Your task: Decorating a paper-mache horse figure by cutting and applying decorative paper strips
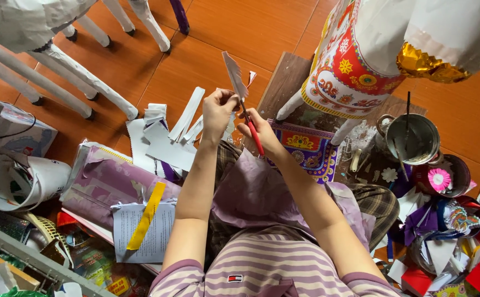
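Hands hemmed in, open floor ahead

Bare orange floor lies open beyond both hands; white paper-wrapped legs fence the far left, the decorated paper figure crowds the right, a metal pot and bright scraps pack the right side, cut white strips and a purple paper stack fill the left.
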